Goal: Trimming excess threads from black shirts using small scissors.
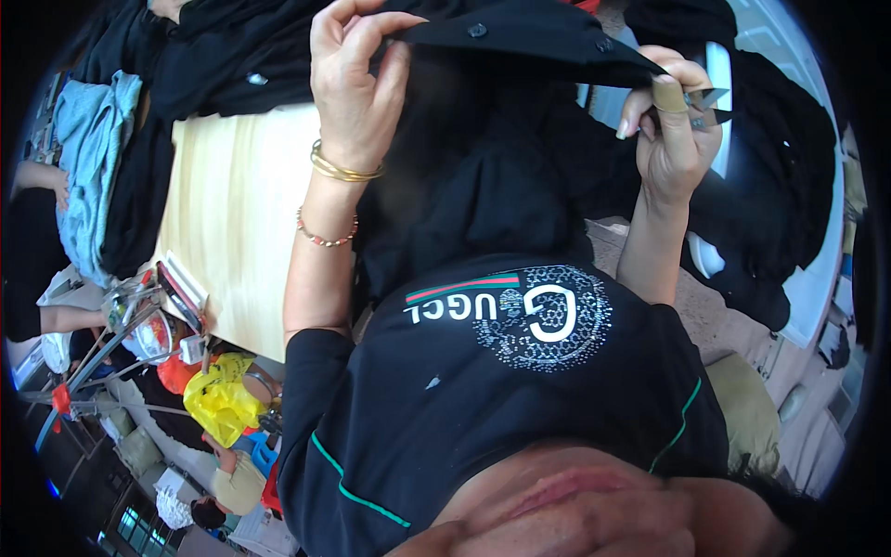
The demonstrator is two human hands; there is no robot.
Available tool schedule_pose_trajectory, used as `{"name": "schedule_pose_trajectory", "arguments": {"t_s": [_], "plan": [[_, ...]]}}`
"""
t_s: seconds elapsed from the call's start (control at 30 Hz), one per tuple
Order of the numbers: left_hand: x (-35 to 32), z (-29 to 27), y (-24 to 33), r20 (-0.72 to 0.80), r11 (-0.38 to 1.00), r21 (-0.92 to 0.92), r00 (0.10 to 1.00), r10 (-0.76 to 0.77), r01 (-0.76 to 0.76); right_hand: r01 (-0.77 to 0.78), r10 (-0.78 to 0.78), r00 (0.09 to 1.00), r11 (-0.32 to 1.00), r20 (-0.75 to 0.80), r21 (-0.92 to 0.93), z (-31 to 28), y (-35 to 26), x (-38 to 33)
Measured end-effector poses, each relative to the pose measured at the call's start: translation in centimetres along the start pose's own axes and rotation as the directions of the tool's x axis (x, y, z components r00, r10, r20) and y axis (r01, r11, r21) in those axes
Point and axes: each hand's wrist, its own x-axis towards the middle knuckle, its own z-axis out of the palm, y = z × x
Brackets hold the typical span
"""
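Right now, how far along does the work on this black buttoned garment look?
Mid-job, as far as the view shows. The left hand and right hand stretch a buttoned edge of the black garment between them, and the right also grips small thread snips. More dark garments are heaped on the wooden table; whether those are finished or waiting cannot be told.
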Motion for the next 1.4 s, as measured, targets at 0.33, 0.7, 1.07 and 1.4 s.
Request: {"name": "schedule_pose_trajectory", "arguments": {"t_s": [0.33, 0.7, 1.07, 1.4], "plan": [[0.6, -7.7, 4.8, 0.644, 0.166, -0.72, 0.738, -0.2, 0.673, -0.084, 0.085, 0.996, 0.996, -0.01, 0.035, -3.4, -4.2, -0.1], [-2.6, -1.4, 2.5, 0.804, 0.603, -0.291, 0.531, -0.267, 0.743, -0.359, 0.467, 0.808, 0.874, 0.36, -0.328, -2.8, 0.4, -0.4], [-4.8, 1.9, 1.4, 0.816, 0.22, -0.457, 0.505, -0.282, 0.862, -0.433, 0.497, 0.868, 0.768, 0.012, -0.471, 2.2, -2.3, -0.1], [-4.4, 1.7, 2.0, 0.819, 0.175, -0.437, 0.471, -0.329, 0.882, -0.035, 0.332, 0.903, 0.691, 0.275, -0.722, 3.5, -2.0, 0.2]]}}
